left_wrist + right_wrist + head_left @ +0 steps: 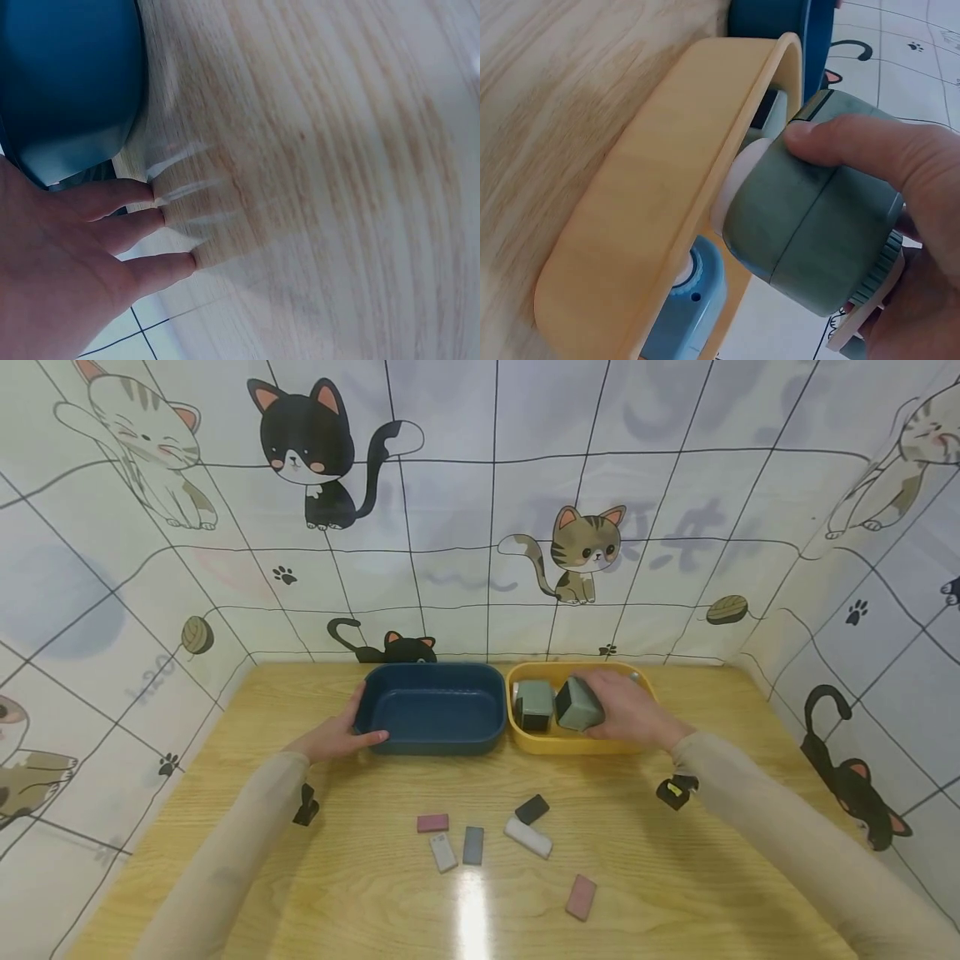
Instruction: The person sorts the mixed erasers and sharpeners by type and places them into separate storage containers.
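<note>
My left hand (336, 731) rests at the left end of a dark blue bin (441, 748), thumb by its front corner. In the left wrist view its fingers (161, 274) are extended beside the bin. My right hand (628, 708) grips a grey-green boxy gadget (817, 202) at the yellow bin (577, 746). The gadget has a white rounded part and a ridged ring; its exact kind I cannot tell. Another grey-green gadget (536, 697) with a dark panel sits in the yellow bin. A light blue item (690, 300) with a ridged dial lies there too.
Several small blocks lie on the wooden table (337, 877): a pink one (432, 823), a white one (443, 852), a grey one (473, 846), a black one (532, 809) and another pink one (581, 897). A white bar (528, 837) lies among them. Cat-print sheeting (450, 552) surrounds the table.
</note>
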